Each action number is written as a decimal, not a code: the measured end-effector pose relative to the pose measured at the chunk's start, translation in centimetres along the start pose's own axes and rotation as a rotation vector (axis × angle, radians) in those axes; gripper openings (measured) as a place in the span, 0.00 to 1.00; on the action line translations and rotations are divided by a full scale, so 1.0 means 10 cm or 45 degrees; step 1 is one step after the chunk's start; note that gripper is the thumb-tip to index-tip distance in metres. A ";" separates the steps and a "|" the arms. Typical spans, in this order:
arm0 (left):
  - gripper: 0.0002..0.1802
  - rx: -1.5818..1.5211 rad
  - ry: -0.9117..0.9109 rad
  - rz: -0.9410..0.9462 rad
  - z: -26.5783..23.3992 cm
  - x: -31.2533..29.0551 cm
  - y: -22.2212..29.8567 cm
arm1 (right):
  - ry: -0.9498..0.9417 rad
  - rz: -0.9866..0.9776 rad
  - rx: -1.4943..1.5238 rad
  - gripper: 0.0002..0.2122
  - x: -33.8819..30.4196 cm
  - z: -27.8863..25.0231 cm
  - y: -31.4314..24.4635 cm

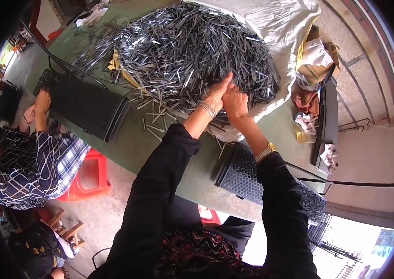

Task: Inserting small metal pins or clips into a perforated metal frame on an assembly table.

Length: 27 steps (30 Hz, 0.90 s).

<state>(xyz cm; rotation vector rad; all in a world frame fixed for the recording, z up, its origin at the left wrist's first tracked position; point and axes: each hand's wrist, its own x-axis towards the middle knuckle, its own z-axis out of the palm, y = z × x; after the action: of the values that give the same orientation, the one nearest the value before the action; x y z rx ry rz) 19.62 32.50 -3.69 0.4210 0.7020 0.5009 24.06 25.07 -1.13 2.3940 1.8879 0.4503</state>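
Observation:
Both my hands meet over the near edge of a big heap of thin, dark, shiny strips (192,51). My left hand (214,96), with a bracelet at its wrist, has one digit pointing up and its other fingers curled out of sight. Pressed against it, my right hand (236,102) is closed in a fist. What either one holds is hidden. The heap lies in an opened white sack (280,23). Beneath my right forearm, a black panel with rows of round bumps (243,176) rests at the table's near edge.
Loose strips (155,123) lie scattered on the green table (127,151). At left, a co-worker's hand (42,100) touches another black panel (87,104) beside a red stool (90,176). A cup of yellowish liquid (304,136), cloths (306,103) and a cardboard box (317,69) stand at right.

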 end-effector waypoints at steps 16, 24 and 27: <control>0.09 -0.466 -0.431 -0.040 -0.22 -0.14 -0.23 | 0.242 -0.094 0.195 0.21 -0.45 -0.22 0.03; 0.11 0.056 -0.024 0.433 0.04 -0.55 -0.28 | 0.008 0.301 0.746 0.31 -0.40 -0.73 0.37; 0.10 0.135 -0.127 0.769 0.09 -0.68 -0.28 | 0.062 0.299 1.391 0.41 -0.29 -0.77 0.19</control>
<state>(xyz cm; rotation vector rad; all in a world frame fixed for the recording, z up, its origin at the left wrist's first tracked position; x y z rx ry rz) 16.61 26.27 -1.12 0.7598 0.4977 1.0063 23.22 20.81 6.10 3.2187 2.2184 -0.7510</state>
